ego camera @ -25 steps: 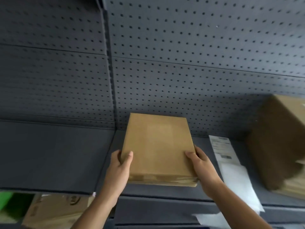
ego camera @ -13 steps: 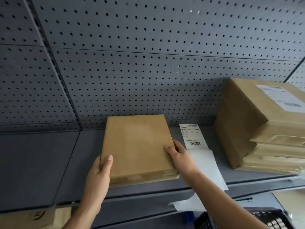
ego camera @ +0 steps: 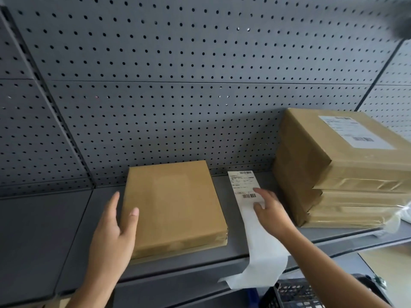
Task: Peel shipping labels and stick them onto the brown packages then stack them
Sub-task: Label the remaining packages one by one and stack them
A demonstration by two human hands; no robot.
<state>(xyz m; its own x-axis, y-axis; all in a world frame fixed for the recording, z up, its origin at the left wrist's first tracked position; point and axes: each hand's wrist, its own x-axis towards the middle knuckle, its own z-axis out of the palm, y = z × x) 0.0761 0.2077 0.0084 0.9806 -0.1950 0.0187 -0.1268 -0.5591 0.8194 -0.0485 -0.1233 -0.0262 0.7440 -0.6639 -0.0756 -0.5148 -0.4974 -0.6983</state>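
A flat brown package [ego camera: 173,207] with no label on its top lies on the grey shelf [ego camera: 44,241]. My left hand [ego camera: 113,232] rests at its left edge, fingers apart, thumb lying on the top. To its right lies a white strip of shipping labels [ego camera: 244,185], its blank tail hanging over the shelf's front edge. My right hand [ego camera: 270,211] is open over the strip, fingertips by the barcode. A stack of brown packages [ego camera: 329,174] stands at the right, the top one bearing a label [ego camera: 355,134].
A grey pegboard wall [ego camera: 178,85] backs the shelf. A black crate [ego camera: 298,294] sits below the shelf at the lower right. Clear plastic [ego camera: 400,216] pokes out beside the stack. The shelf to the left of the package is bare grey metal.
The package has been set down on the shelf. My right hand left its right edge and moved onto the label strip; my left hand loosened its hold.
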